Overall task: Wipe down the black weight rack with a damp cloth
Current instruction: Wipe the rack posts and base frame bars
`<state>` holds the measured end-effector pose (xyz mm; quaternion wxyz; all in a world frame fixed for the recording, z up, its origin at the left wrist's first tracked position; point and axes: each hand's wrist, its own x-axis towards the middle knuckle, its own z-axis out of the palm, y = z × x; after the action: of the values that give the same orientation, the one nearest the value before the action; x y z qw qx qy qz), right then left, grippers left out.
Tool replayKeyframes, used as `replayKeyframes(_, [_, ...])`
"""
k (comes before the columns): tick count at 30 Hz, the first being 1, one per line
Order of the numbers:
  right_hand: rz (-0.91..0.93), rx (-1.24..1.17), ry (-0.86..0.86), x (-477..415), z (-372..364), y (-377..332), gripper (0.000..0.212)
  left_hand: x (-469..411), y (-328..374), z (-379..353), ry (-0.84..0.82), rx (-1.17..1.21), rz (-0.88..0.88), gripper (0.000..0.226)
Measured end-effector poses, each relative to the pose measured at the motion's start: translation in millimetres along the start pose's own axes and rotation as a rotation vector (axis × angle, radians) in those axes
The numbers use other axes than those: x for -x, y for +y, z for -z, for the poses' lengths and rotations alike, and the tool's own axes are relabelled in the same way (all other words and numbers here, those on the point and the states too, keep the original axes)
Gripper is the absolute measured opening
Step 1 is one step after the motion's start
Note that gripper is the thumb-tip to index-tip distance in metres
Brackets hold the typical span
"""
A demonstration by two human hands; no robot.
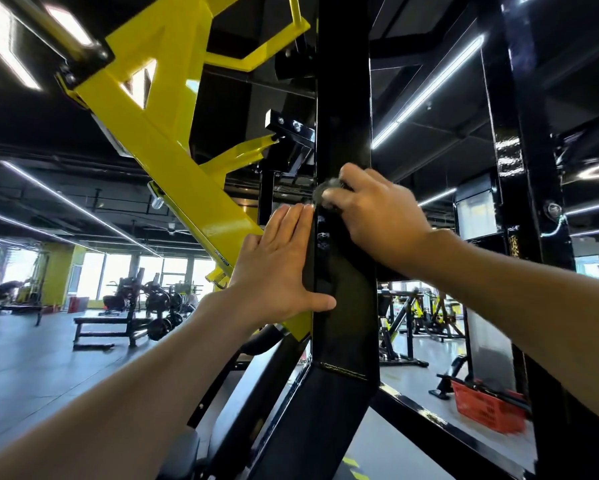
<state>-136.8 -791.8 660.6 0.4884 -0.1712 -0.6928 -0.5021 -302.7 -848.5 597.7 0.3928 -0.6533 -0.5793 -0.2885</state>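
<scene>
The black weight rack (343, 98) stands right in front of me, its broad upright post running from the top of the view down to a welded joint below my wrists. My left grip (277, 261) lies spread and flat against it: the fingers are straight and held side by side along the post's left edge, pointing up, while the thumb reaches sideways across the front face. It holds nothing. My right grip (377, 216) is higher on the same post, fingers curled round a small bunched cloth (324, 190) that looks dark grey. The wad is pressed to the front face near the left edge, just above my left fingertips. The cloth is blurred and mostly hidden under my knuckles, so I cannot tell whether it is wet. The glossy paint between my two grips shows a few bright reflections. To the left of the post a yellow arm (173, 161) of the machine slants down from the upper left and passes behind my left grip. To the right stands a second black post (533, 133), well apart from the one I am touching. Low on the right a red basket (485, 407) sits on the floor (31, 375) beside that post's foot. Far off on the left a low flat bench (107, 323) stands near the windows.
</scene>
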Motion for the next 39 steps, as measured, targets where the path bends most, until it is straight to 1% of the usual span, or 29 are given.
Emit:
replayKeyframes(2, [-0.201, -0.009, 0.030, 2.2, 2.3, -1.8, 0.034, 2.1, 0.1, -1.9, 0.017, 0.011, -0.002, 0.133])
replayKeyframes(3, [-0.186, -0.023, 0.022, 9.2, 0.7, -9.3, 0.033, 3.8, -0.4, -3.4, 0.030, 0.012, 0.002, 0.132])
replayKeyframes(4, [-0.095, -0.040, -0.005, 20.2, -1.3, -17.0, 0.032, 5.0, -0.6, -4.9, 0.040, 0.011, 0.002, 0.130])
replayKeyframes(6, [0.150, -0.024, -0.081, 42.4, -2.5, -20.1, 0.032, 7.0, -1.2, -6.2, 0.064, 0.007, -0.003, 0.128])
replayKeyframes(7, [0.195, -0.011, -0.100, 46.4, -0.2, -14.8, 0.033, 8.6, -1.3, -7.1, 0.072, 0.003, 0.000, 0.127])
replayKeyframes(8, [0.148, -0.002, -0.084, 45.5, -0.4, -8.1, 0.034, 8.9, -1.6, -8.4, 0.080, -0.005, 0.002, 0.126])
replayKeyframes(10, [-0.078, -0.028, -0.012, 44.9, -0.7, -10.9, 0.037, 12.5, 1.0, -12.3, 0.106, -0.028, 0.012, 0.120])
replayKeyframes(11, [-0.116, -0.034, 0.000, 46.5, -3.1, -19.9, 0.037, 16.5, 2.5, -16.5, 0.131, -0.036, 0.023, 0.116])
replayKeyframes(12, [-0.056, -0.035, -0.008, 51.7, -6.0, -29.5, 0.036, 21.3, 4.5, -20.9, 0.170, -0.038, 0.027, 0.111])
replayKeyframes(14, [0.154, -0.016, -0.059, 64.2, -9.1, -35.1, 0.037, 31.3, 8.2, -28.1, 0.252, -0.050, 0.017, 0.101])
replayKeyframes(15, [0.203, 0.001, -0.077, 65.7, -5.8, -30.7, 0.038, 35.4, 9.5, -29.6, 0.253, -0.066, 0.014, 0.101])
replayKeyframes(16, [0.175, 0.017, -0.061, 64.4, -2.8, -25.1, 0.039, 39.1, 10.6, -31.1, 0.225, -0.081, 0.016, 0.106])
replayKeyframes(18, [-0.008, 0.009, -0.008, 62.7, -1.5, -24.5, 0.040, 43.6, 10.8, -34.4, 0.163, -0.113, 0.021, 0.120])
replayKeyframes(19, [-0.043, -0.004, -0.005, 64.2, -3.8, -30.3, 0.038, 45.3, 12.1, -34.8, 0.150, -0.125, 0.027, 0.125])
replayKeyframes(20, [0.008, -0.023, -0.025, 68.0, -7.1, -38.3, 0.035, 46.7, 13.4, -35.6, 0.147, -0.132, 0.034, 0.127])
replayKeyframes(22, [0.222, -0.029, -0.079, 77.5, -7.7, -43.4, 0.031, 48.2, 15.3, -34.9, 0.130, -0.126, 0.047, 0.129])
replayKeyframes(23, [0.284, -0.013, -0.102, 78.1, -3.9, -37.0, 0.031, 48.5, 15.8, -34.4, 0.113, -0.123, 0.053, 0.130])
replayKeyframes(24, [0.278, 0.000, -0.088, 76.0, -0.4, -29.0, 0.031, 48.2, 16.4, -34.1, 0.098, -0.126, 0.057, 0.131])
replayKeyframes(25, [0.206, 0.001, -0.045, 74.1, 1.4, -22.8, 0.033, 47.9, 16.4, -34.0, 0.089, -0.134, 0.058, 0.131])
replayKeyframes(27, [0.001, -0.028, 0.005, 76.8, 3.5, -26.9, 0.036, 48.1, 17.5, -34.6, 0.083, -0.146, 0.059, 0.131])
replayKeyframes(28, [0.015, -0.031, -0.006, 81.8, 1.3, -34.9, 0.035, 48.8, 18.3, -35.3, 0.086, -0.144, 0.063, 0.131])
replayKeyframes(31, [0.357, -0.051, -0.162, 99.0, 0.7, -45.3, 0.028, 51.5, 20.4, -36.0, 0.079, -0.146, 0.071, 0.132])
replayKeyframes(32, [0.385, -0.047, -0.179, 97.0, 3.8, -38.7, 0.027, 52.8, 21.1, -35.3, 0.063, -0.149, 0.064, 0.134])
replayKeyframes(33, [0.335, -0.034, -0.149, 93.8, 4.2, -31.6, 0.028, 54.0, 21.7, -35.5, 0.049, -0.157, 0.055, 0.138])
replayKeyframes(35, [0.062, -0.058, -0.057, 92.0, 4.1, -29.4, 0.032, 56.6, 22.7, -35.4, 0.025, -0.186, 0.038, 0.144])
replayKeyframes(36, [-0.019, -0.073, -0.040, 95.5, 2.2, -35.9, 0.032, 58.2, 23.4, -35.7, 0.014, -0.197, 0.035, 0.146])
replayKeyframes(37, [0.016, -0.080, -0.051, 102.5, -0.5, -44.8, 0.029, 59.5, 23.8, -36.3, 0.007, -0.202, 0.036, 0.148])
replayKeyframes(39, [0.281, -0.086, -0.146, 118.0, -1.4, -55.9, 0.024, 61.6, 24.8, -36.5, 0.009, -0.202, 0.038, 0.148])
